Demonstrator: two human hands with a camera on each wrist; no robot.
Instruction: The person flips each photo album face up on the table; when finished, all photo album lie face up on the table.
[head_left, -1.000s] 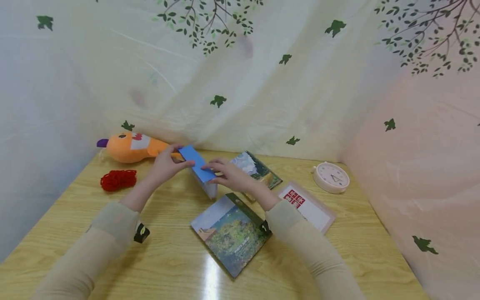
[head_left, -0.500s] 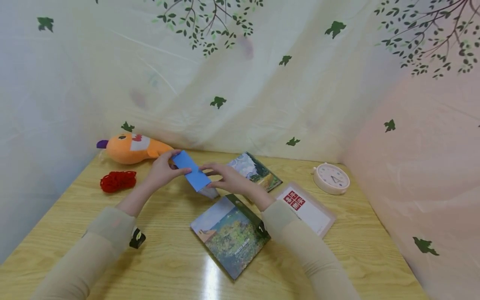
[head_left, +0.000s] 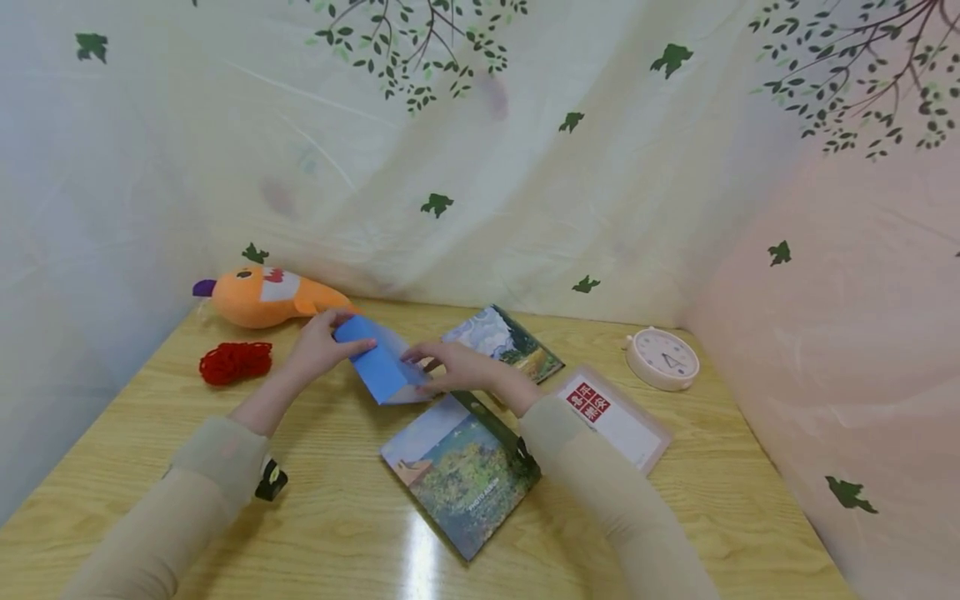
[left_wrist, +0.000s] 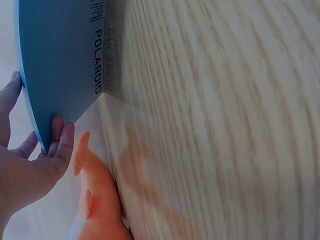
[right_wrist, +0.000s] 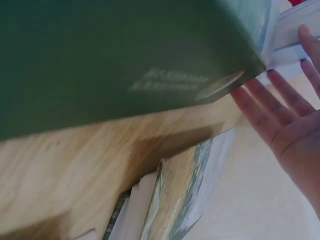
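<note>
A blue, box-like item (head_left: 378, 367) tilts above the table, its pale side showing. My left hand (head_left: 318, 346) grips its left end, thumb on the blue face. In the left wrist view my left hand (left_wrist: 37, 165) pinches the lower corner of the blue item (left_wrist: 60, 65), which bears the print POLAROID. My right hand (head_left: 457, 367) touches its right end with thumb and fingertips. Seen in the right wrist view, my right hand (right_wrist: 300, 130) has straight, spread fingers beside the item's pale edge (right_wrist: 292, 52) and the green album's (right_wrist: 100, 65) corner.
A photo album (head_left: 468, 483) lies in front, a painted-cover book (head_left: 517, 337) behind it. On the right are a pale framed card (head_left: 618, 425) and a pink clock (head_left: 663, 358). At left lie an orange plush toy (head_left: 262, 300) and red yarn (head_left: 236, 363).
The blue item has shifted left and towards me, tilting so that its pale side shows more. Both hands have moved with it, the left hand keeping its grip.
</note>
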